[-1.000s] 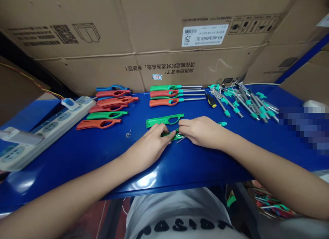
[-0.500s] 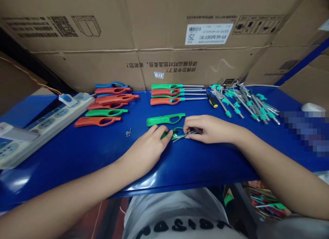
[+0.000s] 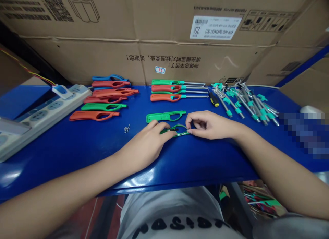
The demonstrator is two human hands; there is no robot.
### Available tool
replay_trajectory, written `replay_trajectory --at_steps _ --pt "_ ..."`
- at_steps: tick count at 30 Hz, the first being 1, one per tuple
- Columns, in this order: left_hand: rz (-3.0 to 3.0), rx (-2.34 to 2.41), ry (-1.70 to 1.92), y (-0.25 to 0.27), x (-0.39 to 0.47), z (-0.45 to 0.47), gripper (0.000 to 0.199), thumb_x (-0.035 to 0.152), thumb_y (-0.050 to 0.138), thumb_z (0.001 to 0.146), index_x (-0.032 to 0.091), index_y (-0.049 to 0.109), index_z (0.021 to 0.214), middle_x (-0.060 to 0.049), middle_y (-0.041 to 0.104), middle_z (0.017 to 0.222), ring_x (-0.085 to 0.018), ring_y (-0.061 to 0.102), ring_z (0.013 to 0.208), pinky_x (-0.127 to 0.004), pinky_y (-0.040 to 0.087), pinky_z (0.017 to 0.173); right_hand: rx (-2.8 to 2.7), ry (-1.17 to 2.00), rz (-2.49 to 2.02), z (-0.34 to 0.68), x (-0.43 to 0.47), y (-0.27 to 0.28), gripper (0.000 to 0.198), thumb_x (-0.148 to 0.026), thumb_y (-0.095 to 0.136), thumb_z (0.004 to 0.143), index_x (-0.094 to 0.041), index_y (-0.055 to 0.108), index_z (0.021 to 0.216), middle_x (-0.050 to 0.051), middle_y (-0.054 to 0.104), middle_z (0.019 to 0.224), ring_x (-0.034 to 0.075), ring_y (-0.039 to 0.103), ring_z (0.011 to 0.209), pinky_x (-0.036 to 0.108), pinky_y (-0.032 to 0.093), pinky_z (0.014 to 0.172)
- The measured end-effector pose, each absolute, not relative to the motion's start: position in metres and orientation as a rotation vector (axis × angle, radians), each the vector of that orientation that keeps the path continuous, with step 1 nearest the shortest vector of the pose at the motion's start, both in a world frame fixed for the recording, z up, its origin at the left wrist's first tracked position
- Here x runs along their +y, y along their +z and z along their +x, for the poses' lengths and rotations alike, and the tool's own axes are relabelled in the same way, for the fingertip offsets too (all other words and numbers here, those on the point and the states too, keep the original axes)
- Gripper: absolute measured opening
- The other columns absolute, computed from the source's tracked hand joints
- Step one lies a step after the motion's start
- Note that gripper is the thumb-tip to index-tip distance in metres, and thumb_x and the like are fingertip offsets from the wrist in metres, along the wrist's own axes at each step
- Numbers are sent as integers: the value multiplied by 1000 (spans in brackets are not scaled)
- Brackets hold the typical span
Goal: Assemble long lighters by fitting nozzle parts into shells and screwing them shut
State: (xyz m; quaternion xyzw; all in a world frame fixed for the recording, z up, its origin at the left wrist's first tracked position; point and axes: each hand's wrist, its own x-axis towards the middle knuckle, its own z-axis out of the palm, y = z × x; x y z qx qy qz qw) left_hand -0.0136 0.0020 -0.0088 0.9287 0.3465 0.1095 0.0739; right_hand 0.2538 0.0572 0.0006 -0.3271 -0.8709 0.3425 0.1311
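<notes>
Between grips, a seemingly light, stiff green shell [image 3: 182, 133] is being held — its body, likely the surer hold, being pinched by the left hand [image 3: 155, 139], its tip by the right hand [image 3: 208, 125].

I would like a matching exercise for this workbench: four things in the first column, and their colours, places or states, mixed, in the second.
1. Screwdriver
2. Small metal pieces
3. Power strip
4. Left hand

A. touching a green plastic part
B. lying in a small loose pile
C. black and yellow
D. whitish, at the left side of the blue table

Pairs: 1-C, 2-B, 3-D, 4-A
</notes>
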Motion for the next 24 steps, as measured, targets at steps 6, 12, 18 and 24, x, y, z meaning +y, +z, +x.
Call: replay_trajectory --at_steps 6,12,18,24 --pt "2798 1018 335 -9 4 -14 39 8 46 98 20 62 131 -11 61 122 -27 53 111 -46 51 98 -2645 778 -794 250 55 -1 24 -33 66 90 -18 52 76 -1 55 79 10 46 66 23 36 61" --pt "2786 997 365 -9 6 -13 39 8 45 99 21 63 130 -11 61 120 -26 54 109 -44 51 98 -2715 632 -864 245 50 2 8 -27 61 95 -19 63 96 2 65 89 14 58 77 24 37 67" --pt "2779 1000 365 -9 6 -14 38 9 46 99 21 63 130 -11 61 120 -26 54 109 -45 51 98 -2712 628 -873 245 50 0 8 -24 59 95 -18 63 91 4 67 91 15 60 77 25 38 67" --pt "2785 999 358 -8 6 -14 38 10 45 99 21 63 131 -11 61 119 -26 54 110 -45 51 97 -2670 635 -894 244 52 -2 12 -25 59 95 -17 61 88 3 65 85 14 55 71 25 37 66"
